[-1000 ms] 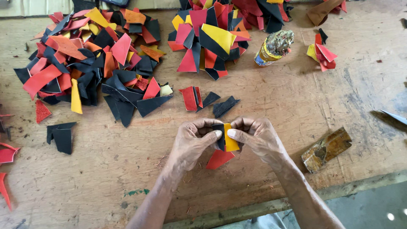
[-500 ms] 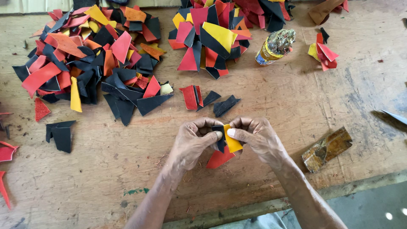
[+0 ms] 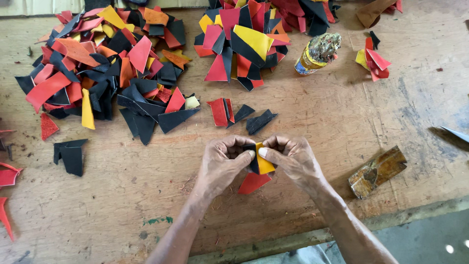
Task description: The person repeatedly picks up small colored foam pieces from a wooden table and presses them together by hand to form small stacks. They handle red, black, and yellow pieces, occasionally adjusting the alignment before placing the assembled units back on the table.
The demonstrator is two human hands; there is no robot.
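Observation:
Both hands meet at the near middle of a worn wooden table [image 3: 317, 122]. My left hand [image 3: 222, 164] and my right hand [image 3: 290, 159] pinch the same small bundle of cut leather pieces [image 3: 259, 168] between thumbs and fingers. The bundle shows a yellow piece in the middle, a black piece on its left and a red point hanging below. Just beyond the hands lie a loose red piece [image 3: 218, 111] and two black pieces [image 3: 260, 121].
A big heap of red, black, orange and yellow offcuts [image 3: 105, 68] fills the far left, a second heap [image 3: 244, 41] the far middle. A glue-crusted tin [image 3: 316, 54] stands far right, a small red-yellow stack [image 3: 373, 61] beside it. A stained wooden block [image 3: 377, 171] lies near right.
The hands have stayed in place. The fingers have shifted slightly on the bundle, and the yellow piece now shows more between the thumbs.

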